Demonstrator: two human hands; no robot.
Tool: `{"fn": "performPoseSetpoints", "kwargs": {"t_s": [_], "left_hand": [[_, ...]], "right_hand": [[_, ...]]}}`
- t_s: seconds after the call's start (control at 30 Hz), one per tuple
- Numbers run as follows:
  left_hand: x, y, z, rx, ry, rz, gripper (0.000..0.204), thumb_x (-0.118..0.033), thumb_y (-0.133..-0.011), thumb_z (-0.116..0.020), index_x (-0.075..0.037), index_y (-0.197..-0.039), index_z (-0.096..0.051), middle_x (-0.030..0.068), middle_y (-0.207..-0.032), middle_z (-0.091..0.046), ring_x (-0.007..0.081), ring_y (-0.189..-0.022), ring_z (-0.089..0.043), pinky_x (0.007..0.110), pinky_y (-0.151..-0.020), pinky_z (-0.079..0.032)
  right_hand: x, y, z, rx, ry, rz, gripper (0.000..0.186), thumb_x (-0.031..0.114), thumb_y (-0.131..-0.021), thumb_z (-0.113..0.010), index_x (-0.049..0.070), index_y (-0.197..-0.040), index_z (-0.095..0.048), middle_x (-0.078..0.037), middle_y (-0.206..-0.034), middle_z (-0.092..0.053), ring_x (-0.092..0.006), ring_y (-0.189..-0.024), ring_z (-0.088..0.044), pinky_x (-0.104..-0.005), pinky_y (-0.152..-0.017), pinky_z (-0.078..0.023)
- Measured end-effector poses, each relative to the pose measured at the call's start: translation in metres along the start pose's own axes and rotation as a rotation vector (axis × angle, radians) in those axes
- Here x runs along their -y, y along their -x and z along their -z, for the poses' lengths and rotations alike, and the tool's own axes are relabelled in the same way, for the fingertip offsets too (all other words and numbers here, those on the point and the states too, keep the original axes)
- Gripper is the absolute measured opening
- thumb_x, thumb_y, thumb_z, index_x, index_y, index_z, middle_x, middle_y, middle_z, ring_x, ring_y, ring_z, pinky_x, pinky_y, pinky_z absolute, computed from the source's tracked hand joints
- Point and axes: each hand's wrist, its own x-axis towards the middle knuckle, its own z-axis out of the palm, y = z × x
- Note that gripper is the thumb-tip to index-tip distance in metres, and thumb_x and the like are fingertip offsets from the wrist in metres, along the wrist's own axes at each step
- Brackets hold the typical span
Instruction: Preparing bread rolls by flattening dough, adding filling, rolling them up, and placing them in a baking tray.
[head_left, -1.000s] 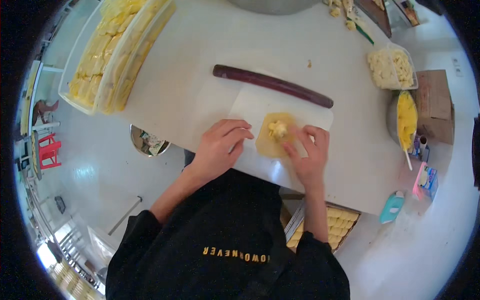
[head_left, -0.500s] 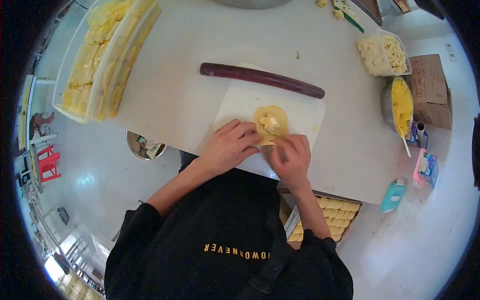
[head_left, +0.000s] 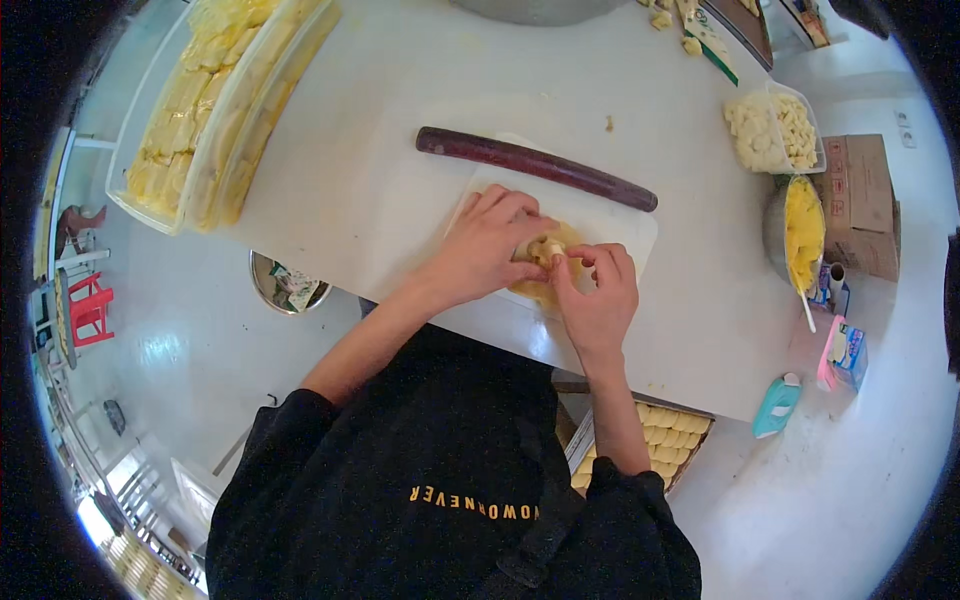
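A flat yellow dough round point(head_left: 541, 291) lies on a white board point(head_left: 628, 228) in front of me, with pale filling point(head_left: 546, 248) at its middle. From the left, my left hand point(head_left: 492, 246) curls its fingers and thumb around the dough's side, gripping it by the filling. My right hand point(head_left: 602, 296) pinches at the dough from the right, thumb and forefinger meeting close to the filling. Fingers hide much of the dough's edge. Just beyond the board's far side, a dark red-brown rolling pin point(head_left: 540, 168) lies aslant.
Long clear tubs point(head_left: 187, 205) of yellow slabs stand at left. At right are a tub of pale pieces point(head_left: 770, 130), a bowl of yellow filling point(head_left: 803, 232), a cardboard box point(head_left: 858, 185) and a teal packet point(head_left: 778, 405). A tray of dough pieces point(head_left: 668, 437) sits below the table edge.
Both hands have moved up and inward over the dough, now folding its sides around the filling. The dough looks less spread out. The whole view has shifted slightly.
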Motion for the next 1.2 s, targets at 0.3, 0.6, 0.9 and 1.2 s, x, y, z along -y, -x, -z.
{"fn": "performPoseSetpoints", "kwargs": {"t_s": [0.3, 0.6, 0.9, 1.2], "left_hand": [[0.008, 0.002, -0.006, 0.126, 0.021, -0.04, 0.043, -0.027, -0.068, -0.083, -0.013, -0.108, -0.072, 0.002, -0.114, -0.058, 0.0248, -0.113, -0.048, 0.041, -0.1, -0.038], [0.003, 0.009, 0.004, 0.072, 0.088, -0.047, 0.046, -0.03, -0.068, -0.082, -0.014, -0.109, -0.07, 0.0007, -0.113, -0.059, 0.0231, -0.112, -0.051, 0.039, -0.095, -0.043], [-0.006, 0.041, 0.005, 0.095, -0.14, -0.097, 0.033, -0.023, -0.074, -0.079, -0.01, -0.102, -0.067, 0.0049, -0.114, -0.061, 0.0259, -0.105, -0.056, 0.039, -0.088, -0.049], [0.001, 0.004, 0.004, 0.279, 0.229, 0.417, 0.022, -0.017, -0.079, -0.077, -0.006, -0.094, -0.067, 0.0094, -0.106, -0.061, 0.0275, -0.098, -0.058, 0.038, -0.081, -0.051]], "right_hand": [[-0.01, -0.007, 0.006, 0.143, -0.018, 0.164, 0.011, 0.005, -0.078, -0.072, 0.006, -0.087, -0.069, -0.006, -0.087, -0.061, -0.0229, -0.083, -0.058, -0.0332, -0.073, -0.049], [-0.008, -0.003, 0.022, 0.098, -0.057, 0.179, 0.018, 0.005, -0.074, -0.076, 0.007, -0.09, -0.071, -0.007, -0.087, -0.062, -0.0253, -0.08, -0.059, -0.0359, -0.072, -0.05], [-0.01, 0.047, -0.001, 0.054, 0.112, 0.27, 0.025, 0.007, -0.072, -0.077, 0.007, -0.096, -0.069, -0.009, -0.091, -0.062, -0.0267, -0.082, -0.059, -0.0367, -0.071, -0.048], [-0.016, 0.009, 0.003, 0.074, 0.103, 0.016, 0.036, 0.008, -0.077, -0.066, 0.007, -0.113, -0.061, -0.012, -0.097, -0.061, -0.0328, -0.095, -0.057, -0.0427, -0.079, -0.047]]}}
